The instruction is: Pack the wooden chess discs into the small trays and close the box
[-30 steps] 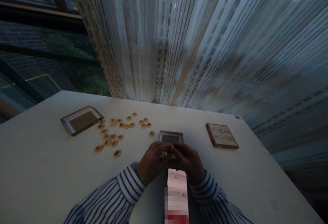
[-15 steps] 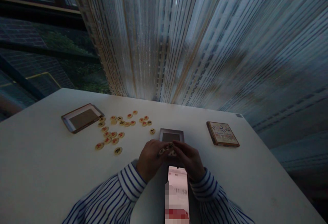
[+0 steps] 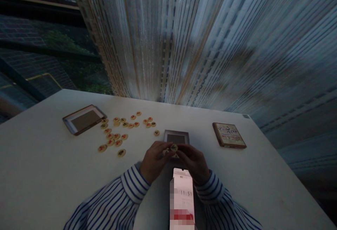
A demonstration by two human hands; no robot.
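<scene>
A round xiangqi piece (image 3: 174, 148) with a dark character is held up between the fingertips of both hands. My left hand (image 3: 154, 161) is closed on its left side, and my right hand (image 3: 196, 163) pinches it from the right. Below and behind the fingers lies an open shallow box (image 3: 188, 138) with a brown bottom, its near part covered by my hands. Another piece (image 3: 165, 152) shows beside my left fingers; whether it lies in the box or in the hand, I cannot tell. More loose pieces (image 3: 116, 136), red and black marked, are scattered to the left.
A second open box part (image 3: 76, 132) sits at the far left, touching some pieces. At the right lies a closed box (image 3: 229, 137) with a printed lid. A lit phone (image 3: 184, 188) lies between my forearms on the white table (image 3: 52, 174). Behind hangs a string curtain (image 3: 168, 47).
The piece between my fingers has turned so that its marked face shows towards me. My hands stay in nearly the same place. The loose pieces have not moved.
</scene>
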